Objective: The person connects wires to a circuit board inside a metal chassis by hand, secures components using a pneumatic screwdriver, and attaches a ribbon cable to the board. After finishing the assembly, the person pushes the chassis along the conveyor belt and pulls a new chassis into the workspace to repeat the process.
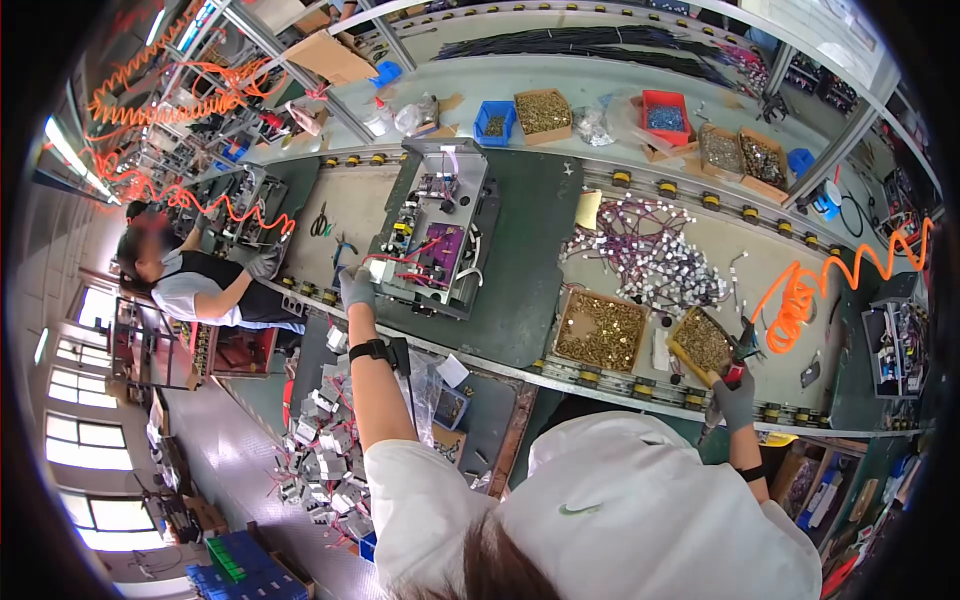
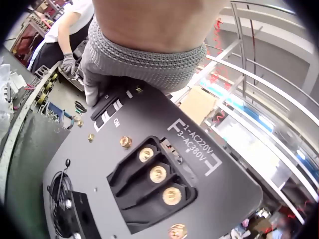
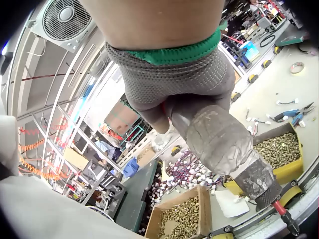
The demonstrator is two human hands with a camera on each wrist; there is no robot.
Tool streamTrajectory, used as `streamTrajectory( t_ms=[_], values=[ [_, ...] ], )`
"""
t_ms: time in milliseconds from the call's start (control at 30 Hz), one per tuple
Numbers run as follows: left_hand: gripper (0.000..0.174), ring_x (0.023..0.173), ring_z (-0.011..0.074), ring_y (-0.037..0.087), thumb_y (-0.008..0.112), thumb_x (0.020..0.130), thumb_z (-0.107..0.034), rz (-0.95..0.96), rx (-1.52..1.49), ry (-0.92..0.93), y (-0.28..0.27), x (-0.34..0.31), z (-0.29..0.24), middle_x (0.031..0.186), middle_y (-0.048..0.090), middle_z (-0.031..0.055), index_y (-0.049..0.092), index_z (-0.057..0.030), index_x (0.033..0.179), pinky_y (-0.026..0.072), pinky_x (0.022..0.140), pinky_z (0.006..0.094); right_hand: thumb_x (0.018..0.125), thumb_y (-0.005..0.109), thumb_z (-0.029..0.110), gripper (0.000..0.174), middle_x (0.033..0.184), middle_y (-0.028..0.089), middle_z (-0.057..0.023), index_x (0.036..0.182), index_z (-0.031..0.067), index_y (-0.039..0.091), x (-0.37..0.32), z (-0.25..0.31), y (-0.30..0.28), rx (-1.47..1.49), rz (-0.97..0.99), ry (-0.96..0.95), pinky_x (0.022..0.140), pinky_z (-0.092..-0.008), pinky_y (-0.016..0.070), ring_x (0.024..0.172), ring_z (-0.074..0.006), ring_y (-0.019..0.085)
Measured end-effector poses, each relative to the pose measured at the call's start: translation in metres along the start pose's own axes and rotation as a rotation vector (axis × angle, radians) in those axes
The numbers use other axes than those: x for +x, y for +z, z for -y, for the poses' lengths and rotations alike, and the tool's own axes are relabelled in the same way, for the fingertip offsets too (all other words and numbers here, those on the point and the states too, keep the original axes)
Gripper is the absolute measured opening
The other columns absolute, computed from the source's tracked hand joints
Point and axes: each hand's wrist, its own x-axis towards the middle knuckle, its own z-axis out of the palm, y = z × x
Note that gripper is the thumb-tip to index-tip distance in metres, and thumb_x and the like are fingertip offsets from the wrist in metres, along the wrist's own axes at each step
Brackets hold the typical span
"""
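My gloved left hand (image 1: 357, 288) is at the near left corner of an open electrical chassis (image 1: 474, 235), which holds boards and red wires. In the left wrist view, the glove (image 2: 137, 72) touches the edge of its dark front panel (image 2: 107, 154), beside the black switch (image 2: 107, 107) marked ON; several fingers are hidden. Brass terminals (image 2: 158, 174) show lower on that panel. At the right, my gloved right hand (image 1: 737, 400) grips a power screwdriver (image 3: 219, 139) wrapped in clear plastic. Its red-and-black bit (image 3: 285, 216) points down and away from the palm, over the bench's near edge.
Boxes of brass fasteners (image 1: 600, 330) and a heap of white-plugged wires (image 1: 650, 250) lie between my hands. An orange coiled hose (image 1: 795, 310) hangs at the right. Pliers (image 1: 343, 247) lie left of the chassis. Another person (image 1: 200, 285) stands at the left.
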Motion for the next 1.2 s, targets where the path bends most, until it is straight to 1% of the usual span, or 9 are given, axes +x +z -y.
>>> streamTrajectory(
  t_ms=[267, 500, 700, 767, 867, 1033, 1100, 1133, 1200],
  values=[
    [0.040, 0.083, 0.0371, 0.058, 0.053, 0.083, -0.039, 0.103, 0.404, 0.162, 0.022, -0.135, -0.069, 0.090, 0.062, 0.0204, 0.053, -0.0028, 0.101, 0.0436, 0.077, 0.0425, 0.069, 0.075, 0.018, 0.039, 0.073, 0.057, -0.0040, 0.097, 0.0020, 0.054, -0.008, -0.035, -0.019, -0.056, -0.035, -0.001, 0.055, -0.0275, 0.0444, 0.062, -0.0114, 0.054],
    [0.043, 0.081, 0.0386, 0.059, 0.054, 0.084, -0.043, 0.351, 0.519, 0.328, 0.054, -0.253, -0.095, 0.085, 0.062, 0.0211, 0.052, -0.0025, 0.098, 0.0437, 0.072, 0.0437, 0.063, 0.071, 0.013, 0.042, 0.077, 0.059, -0.0079, 0.101, 0.0030, 0.055, -0.024, -0.059, -0.045, -0.124, -0.117, 0.082, 0.064, -0.0316, 0.0461, 0.068, -0.0194, 0.057],
    [0.041, 0.064, 0.0272, 0.054, 0.061, 0.081, -0.042, 0.814, 0.424, 0.497, 0.096, -0.332, -0.115, 0.070, 0.055, 0.0144, 0.048, -0.0028, 0.088, 0.0428, 0.062, 0.0378, 0.062, 0.074, 0.016, 0.040, 0.086, 0.055, -0.0126, 0.096, 0.0044, 0.057, -0.059, -0.060, -0.085, -0.217, -0.294, 0.275, 0.073, -0.0361, 0.0453, 0.079, -0.0291, 0.055],
    [0.043, 0.060, 0.0195, 0.046, 0.063, 0.080, -0.042, 1.069, 0.125, 0.340, 0.123, -0.351, -0.109, 0.065, 0.049, 0.0098, 0.046, -0.0027, 0.083, 0.0407, 0.059, 0.0334, 0.062, 0.075, 0.016, 0.041, 0.086, 0.056, -0.0098, 0.097, 0.0037, 0.058, -0.069, -0.092, -0.098, -0.183, -0.418, 0.287, 0.072, -0.0346, 0.0455, 0.076, -0.0257, 0.055],
    [0.045, 0.061, 0.0154, 0.042, 0.064, 0.080, -0.042, 1.219, 0.224, 0.401, 0.152, -0.402, -0.145, 0.065, 0.045, 0.0071, 0.043, -0.0023, 0.079, 0.0390, 0.057, 0.0308, 0.063, 0.076, 0.012, 0.041, 0.084, 0.056, -0.0041, 0.100, 0.0037, 0.059, -0.083, -0.096, -0.122, 0.058, -0.563, 0.461, 0.070, -0.0291, 0.0458, 0.075, -0.0164, 0.054],
    [0.062, 0.091, 0.0448, 0.056, 0.051, 0.083, -0.056, 1.409, 0.462, 0.606, 0.203, -0.459, -0.171, 0.093, 0.059, 0.0288, 0.047, 0.0027, 0.102, 0.0433, 0.078, 0.0455, 0.064, 0.079, 0.007, 0.042, 0.078, 0.059, -0.0012, 0.101, 0.0041, 0.059, -0.093, -0.136, -0.150, 0.239, -0.678, 0.639, 0.058, -0.0258, 0.0467, 0.064, -0.0094, 0.053],
    [0.065, 0.094, 0.0449, 0.056, 0.049, 0.083, -0.057, 1.515, 0.542, 0.627, 0.229, -0.470, -0.179, 0.098, 0.058, 0.0293, 0.044, 0.0028, 0.108, 0.0437, 0.079, 0.0451, 0.064, 0.079, 0.006, 0.046, 0.080, 0.061, -0.0006, 0.106, 0.0044, 0.061, -0.088, -0.155, -0.159, 0.060, -0.713, 0.682, 0.061, -0.0260, 0.0478, 0.066, -0.0094, 0.055],
    [0.066, 0.094, 0.0451, 0.056, 0.049, 0.084, -0.058, 1.542, 0.575, 0.635, 0.238, -0.484, -0.185, 0.099, 0.058, 0.0296, 0.043, 0.0029, 0.109, 0.0438, 0.079, 0.0450, 0.063, 0.079, 0.005, 0.036, 0.073, 0.058, -0.0020, 0.093, 0.0023, 0.058, -0.086, -0.153, -0.170, 0.036, -0.729, 0.699, 0.058, -0.0276, 0.0473, 0.063, -0.0101, 0.055],
    [0.066, 0.094, 0.0444, 0.056, 0.048, 0.084, -0.058, 1.555, 0.554, 0.670, 0.247, -0.497, -0.181, 0.100, 0.058, 0.0294, 0.043, 0.0035, 0.109, 0.0437, 0.080, 0.0444, 0.063, 0.079, 0.004, 0.037, 0.075, 0.059, -0.0033, 0.094, 0.0011, 0.058, -0.090, -0.169, -0.173, 0.331, -0.701, 0.702, 0.058, -0.0278, 0.0481, 0.062, -0.0111, 0.055]
  ],
)
